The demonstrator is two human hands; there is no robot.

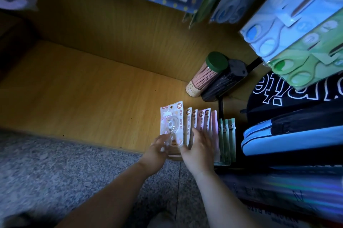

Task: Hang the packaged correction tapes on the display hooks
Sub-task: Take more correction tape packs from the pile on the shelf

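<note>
The front correction-tape pack (pixel 171 125) (pink-and-white card, clear blister, brown disc reading "30" above "隐形·原纸色") stands on the wooden shelf (pixel 92 97), heading a row of like packs (pixel 203 121). The left hand (pixel 157 150) pinches its lower end with curled fingers; the right hand (pixel 199 150) lays straight fingers on the row.

Left grip (pixel 157 150) blurred, fingers curled; right grip (pixel 199 148) beside it, flat, fingers straight.
</note>
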